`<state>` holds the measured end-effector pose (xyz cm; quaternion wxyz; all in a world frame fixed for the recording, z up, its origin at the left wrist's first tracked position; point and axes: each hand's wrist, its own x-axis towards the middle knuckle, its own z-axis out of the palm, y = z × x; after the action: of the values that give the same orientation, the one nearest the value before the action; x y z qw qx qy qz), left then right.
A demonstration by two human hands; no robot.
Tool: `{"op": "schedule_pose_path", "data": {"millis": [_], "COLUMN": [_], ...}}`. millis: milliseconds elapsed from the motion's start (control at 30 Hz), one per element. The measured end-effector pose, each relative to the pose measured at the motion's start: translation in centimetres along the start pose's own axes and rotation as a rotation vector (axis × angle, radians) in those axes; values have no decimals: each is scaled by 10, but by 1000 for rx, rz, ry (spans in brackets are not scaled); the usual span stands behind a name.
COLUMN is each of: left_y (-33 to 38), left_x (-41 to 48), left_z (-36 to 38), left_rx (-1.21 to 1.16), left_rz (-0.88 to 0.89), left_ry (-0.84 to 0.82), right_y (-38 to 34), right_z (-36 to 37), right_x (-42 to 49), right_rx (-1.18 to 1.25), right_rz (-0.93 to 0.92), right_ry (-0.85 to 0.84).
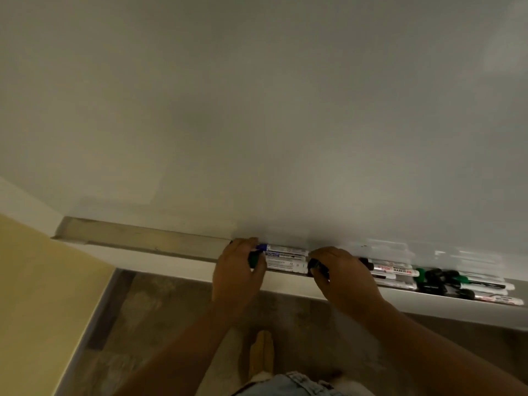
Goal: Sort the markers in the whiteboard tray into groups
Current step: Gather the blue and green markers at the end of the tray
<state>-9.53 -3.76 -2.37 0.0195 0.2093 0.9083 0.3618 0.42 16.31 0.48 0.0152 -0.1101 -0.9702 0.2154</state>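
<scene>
Markers, white-barrelled whiteboard pens with coloured caps, lay lengthwise in the long grey metal whiteboard tray fixed along the bottom edge of the pale whiteboard. Three or so of them, a small bundle of white barrels stacked side by side near the tray's middle, sat bracketed between both hands. Left hand was curled loosely over the bundle's left end, fingers resting on a blue cap and a green cap; whether it gripped or merely steadied them could not be told. Right hand was cupped over the bundle's right end, fingertips bent onto black caps, likewise more pressing than clearly clasping. Toward the tray's right end lay a looser heap of black- and green-capped markers, colours mixed and barrels overlapping. Tray's left stretch, out to its left end, held nothing. Judgement: sorting was at an early stage, with one bundle being squared up but seemingly mixed in colour, and the right-hand heap not yet separated. Most of the grouping remained to do.
</scene>
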Motion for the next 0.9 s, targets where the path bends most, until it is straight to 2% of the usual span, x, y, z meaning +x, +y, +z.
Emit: {"op": "schedule_pose_path", "data": {"millis": [200, 467, 900], "left_y": [-38, -51, -53], "left_x": [7, 0, -3], "left_z": [-20, -22, -20], "left_rx": [8, 16, 56], "left_rz": [-79, -152, -251], "left_ry": [17, -29, -96], "right_y": [-5, -5, 1], "right_z": [17, 22, 33], "right_x": [11, 16, 32], "right_rx": [-51, -84, -232], "right_rz": [-53, -95, -292], "right_ry": [-73, -36, 0]}}
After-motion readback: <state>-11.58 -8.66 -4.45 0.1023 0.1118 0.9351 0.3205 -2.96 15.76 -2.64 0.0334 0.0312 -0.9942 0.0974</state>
